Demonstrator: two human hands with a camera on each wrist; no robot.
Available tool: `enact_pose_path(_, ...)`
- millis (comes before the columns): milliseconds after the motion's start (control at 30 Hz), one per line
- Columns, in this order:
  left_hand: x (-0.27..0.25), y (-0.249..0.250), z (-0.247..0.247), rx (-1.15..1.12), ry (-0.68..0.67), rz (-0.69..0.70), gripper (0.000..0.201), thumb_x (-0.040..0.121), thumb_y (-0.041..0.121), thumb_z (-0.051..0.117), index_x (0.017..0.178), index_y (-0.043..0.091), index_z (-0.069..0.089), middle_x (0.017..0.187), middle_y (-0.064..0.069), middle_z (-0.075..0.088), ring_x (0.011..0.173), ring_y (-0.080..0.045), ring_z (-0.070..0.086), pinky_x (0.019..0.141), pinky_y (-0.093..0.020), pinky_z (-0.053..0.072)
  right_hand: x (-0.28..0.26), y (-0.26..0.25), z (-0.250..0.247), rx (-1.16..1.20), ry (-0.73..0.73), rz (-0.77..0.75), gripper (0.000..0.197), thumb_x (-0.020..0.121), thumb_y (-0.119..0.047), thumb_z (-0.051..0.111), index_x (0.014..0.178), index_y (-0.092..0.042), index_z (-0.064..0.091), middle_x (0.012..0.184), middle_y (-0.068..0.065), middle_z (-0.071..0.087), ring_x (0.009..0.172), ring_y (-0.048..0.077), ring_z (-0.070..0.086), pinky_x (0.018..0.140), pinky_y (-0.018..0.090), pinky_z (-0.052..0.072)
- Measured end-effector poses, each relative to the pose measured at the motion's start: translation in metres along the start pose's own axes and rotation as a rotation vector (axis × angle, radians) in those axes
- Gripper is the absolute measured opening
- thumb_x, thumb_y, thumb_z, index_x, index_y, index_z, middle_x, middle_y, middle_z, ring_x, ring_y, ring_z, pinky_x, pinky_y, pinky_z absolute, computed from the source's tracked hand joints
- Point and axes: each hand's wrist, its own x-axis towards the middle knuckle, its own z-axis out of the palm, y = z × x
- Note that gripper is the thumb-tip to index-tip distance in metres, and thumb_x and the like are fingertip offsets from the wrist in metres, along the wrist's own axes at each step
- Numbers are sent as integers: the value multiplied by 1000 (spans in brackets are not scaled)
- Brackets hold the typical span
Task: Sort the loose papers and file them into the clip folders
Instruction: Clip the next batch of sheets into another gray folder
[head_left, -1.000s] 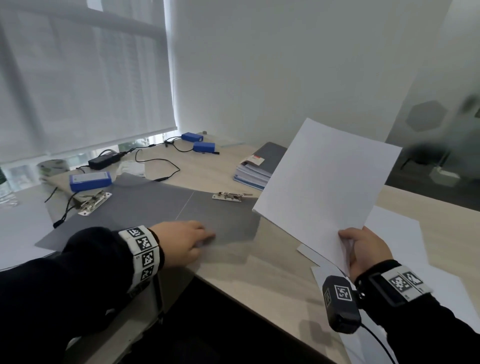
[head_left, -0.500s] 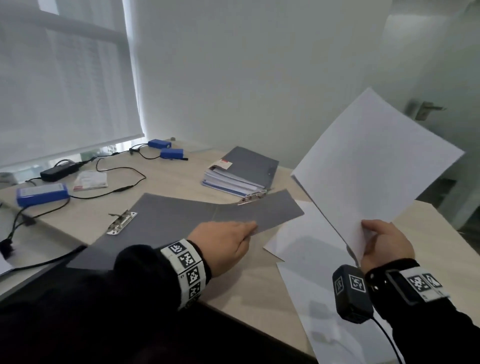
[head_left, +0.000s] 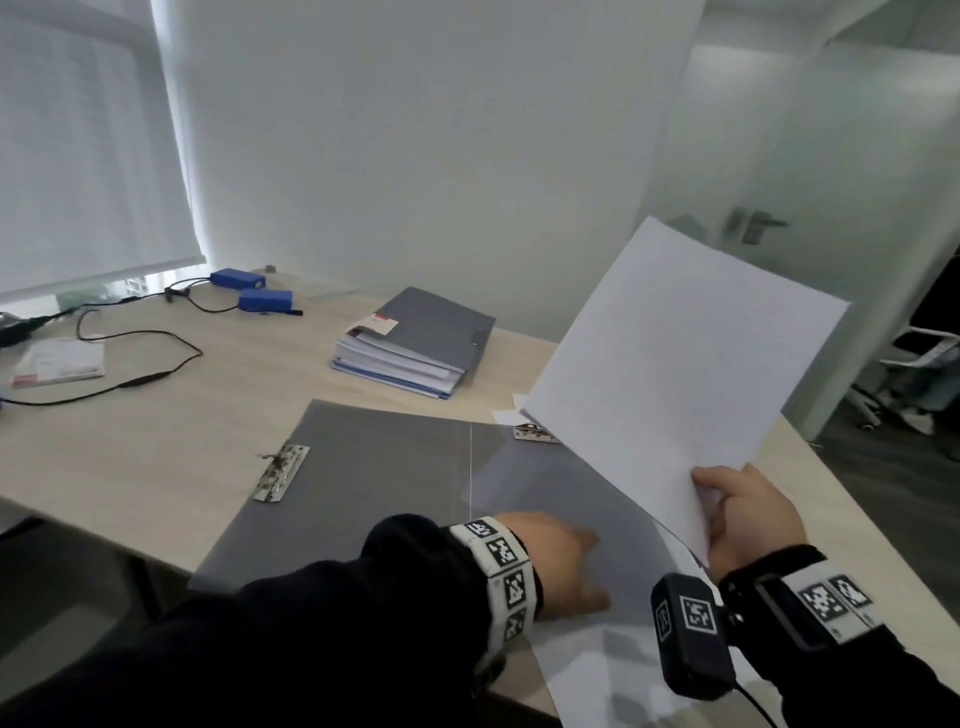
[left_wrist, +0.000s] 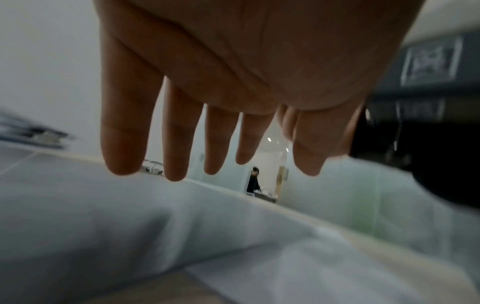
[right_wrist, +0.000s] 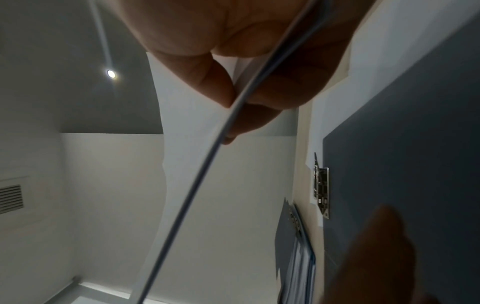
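Observation:
An open grey clip folder (head_left: 384, 499) lies flat on the desk, with a metal clip (head_left: 280, 473) on its left half and another clip (head_left: 535, 432) at its far right edge. My left hand (head_left: 566, 566) rests flat on the folder's right half, fingers straight (left_wrist: 213, 162). My right hand (head_left: 722, 499) pinches the lower corner of a few white sheets (head_left: 675, 374), raised and tilted above the folder's right side. In the right wrist view, thumb and fingers (right_wrist: 233, 111) squeeze the sheets' edge (right_wrist: 197, 185), and the folder (right_wrist: 402, 144) lies below.
A closed grey folder on a thick paper stack (head_left: 415, 343) sits behind the open one. Loose white sheets (head_left: 623, 670) lie at the desk's near right edge, partly under the folder. Blue boxes (head_left: 265, 299), black cables (head_left: 140, 379) and a packet (head_left: 57, 361) occupy the left.
My left hand has moved rightward with the open folder, which now overlaps the loose sheets. My right hand still holds the raised sheets, now above the folder's right edge.

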Motion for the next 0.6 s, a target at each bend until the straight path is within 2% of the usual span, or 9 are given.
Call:
enact_pose_path(67,-12,-8,-11,-157,14,-8,60,94,52,49,149,29,37,148,-1,48,135,-23,45,110,-35,37,3,6,-2,-58,6,26,24,88,4,51,71,-13,54,43,-4,55,42,12,56,56,32,43)
enact_pose_path(133,-28,-24,-21,-347,81,3,45,98,39,50,142,28,49,142,6,55,130,-14,50,108,-25,36,8,15,1,-83,-28,46,21,87,4,51,81,-12,62,57,0,67,60,21,63,64,36,48)
enact_pose_path(200,-48,-47,-26,-596,164,-11,29,97,27,52,122,27,67,119,10,70,109,-8,63,93,-18,47,11,28,8,-96,-54,76,26,85,6,50,91,-13,66,81,7,75,80,32,67,81,48,52)
enact_pose_path(233,-59,-60,-26,-749,214,-35,24,95,22,53,110,24,71,107,8,74,94,-7,68,78,-17,51,11,33,14,-122,-55,90,26,83,6,51,92,-13,66,87,9,75,87,36,67,86,53,50)
enact_pose_path(267,-69,-75,-27,-883,279,-75,21,95,17,53,101,21,73,97,6,76,82,-8,69,64,-16,49,10,39,21,-152,-57,97,24,83,5,52,92,-13,65,90,12,74,92,39,67,89,57,49)
enact_pose_path(333,-86,-112,-27,-1026,465,-193,19,95,14,55,91,20,73,87,4,76,72,-11,68,54,-21,43,10,52,37,-189,-84,129,24,83,6,52,94,-13,62,97,15,71,97,41,66,89,58,50)
enact_pose_path(433,-101,-174,-23,-1163,807,-436,18,94,11,57,85,18,70,76,2,74,66,-14,62,50,-23,38,7,71,66,-242,-180,179,34,88,11,47,108,-11,61,100,13,70,91,36,66,80,44,53)
enact_pose_path(500,-111,-210,-21,-1279,960,-607,14,93,13,57,88,16,70,78,2,72,65,-15,57,49,-21,35,3,83,88,-297,-255,223,38,89,13,45,118,-7,58,105,18,69,94,39,66,83,47,53)
enact_pose_path(600,-123,-250,-13,-1332,885,-797,15,93,25,56,98,21,69,96,2,71,79,-15,59,62,-27,36,-1,99,115,-408,-356,258,38,89,14,44,116,-8,58,105,20,70,96,42,66,89,55,51)
